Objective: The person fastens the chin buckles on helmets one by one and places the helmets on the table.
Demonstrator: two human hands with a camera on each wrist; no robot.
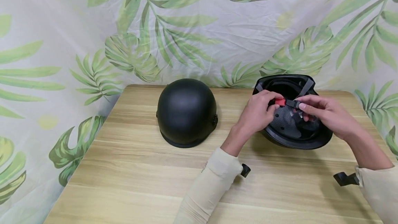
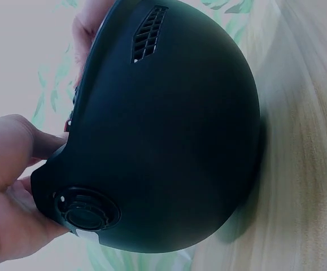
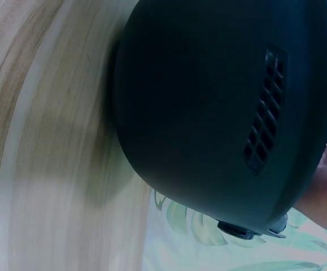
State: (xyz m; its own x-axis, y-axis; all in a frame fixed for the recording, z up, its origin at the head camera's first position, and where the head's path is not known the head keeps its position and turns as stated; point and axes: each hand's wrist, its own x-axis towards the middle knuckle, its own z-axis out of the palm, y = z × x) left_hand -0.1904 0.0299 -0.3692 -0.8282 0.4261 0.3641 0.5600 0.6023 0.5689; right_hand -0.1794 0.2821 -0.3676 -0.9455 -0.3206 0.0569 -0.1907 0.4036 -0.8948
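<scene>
A black helmet [image 1: 295, 142] lies upside down on the right of the table, its lining and straps facing up. Over its opening, my left hand [image 1: 256, 111] pinches the red part of a chin strap buckle [image 1: 281, 102] between thumb and finger. My right hand [image 1: 332, 113] pinches the black end of that buckle, with the two parts in line and meeting. In the left wrist view the helmet shell [image 2: 169, 130] hides most of the buckle, and a round side knob [image 2: 85, 212] shows near the left palm. The right wrist view shows a slatted vent [image 3: 266, 110] in the shell.
A second black helmet [image 1: 186, 113] stands dome up on the wooden table [image 1: 130, 168], left of the hands. Behind the table hangs a leaf-printed cloth [image 1: 186, 27]. Black wrist mounts stick out from both beige sleeves [image 1: 211, 182].
</scene>
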